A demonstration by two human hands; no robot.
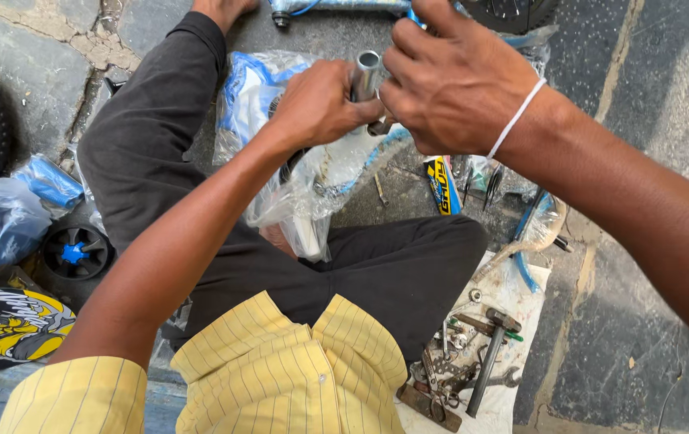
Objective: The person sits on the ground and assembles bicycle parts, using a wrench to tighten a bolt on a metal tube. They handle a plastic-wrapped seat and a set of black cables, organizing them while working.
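Stone floor; tube [368, 74] btwn hands (upright)

Plastic wrap [312, 193], knees crowd below hands; stone floor [641, 104] at right seemingly open.

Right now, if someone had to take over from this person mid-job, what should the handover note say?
Left hand: closed around a short silver metal tube, held upright above the lap.
Right hand: fingers at the tube's lower end; what they pinch is hidden.
Beneath the hands: bicycle parts in clear plastic wrap, partly opened.
Tools: hammer, spanner and loose nuts on a white sheet by the right knee.
Done: tube out and in hand. Left: tube not yet fitted to anything; wrap mostly on.
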